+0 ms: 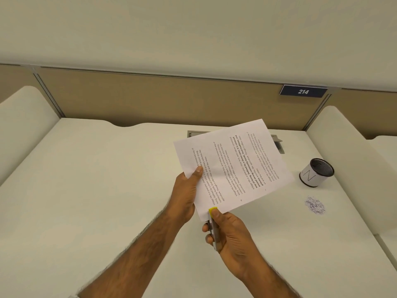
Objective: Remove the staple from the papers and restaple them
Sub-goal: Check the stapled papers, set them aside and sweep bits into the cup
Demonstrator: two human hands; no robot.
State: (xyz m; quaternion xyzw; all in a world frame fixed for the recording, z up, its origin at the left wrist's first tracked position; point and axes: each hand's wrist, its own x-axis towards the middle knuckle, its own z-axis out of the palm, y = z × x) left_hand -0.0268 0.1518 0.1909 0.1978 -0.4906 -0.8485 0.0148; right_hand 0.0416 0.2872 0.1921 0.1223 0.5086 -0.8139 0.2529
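White printed papers [234, 166] hang in the air above the desk, turned sideways. My left hand [187, 196] grips them at their left edge, thumb on top. My right hand [227, 235] holds a small stapler [213, 224] with a yellow tip, fingers curled round its grey body and thumb on top. The stapler's yellow tip sits on the lower left corner of the papers. No staple is visible in the sheets from here.
A white desk [107, 190] with raised side partitions. A white cup with a dark mesh inside [316, 173] stands at the right, and a small heap of tiny bits [314, 204] lies in front of it. A grey cable slot [278, 143] lies behind the papers.
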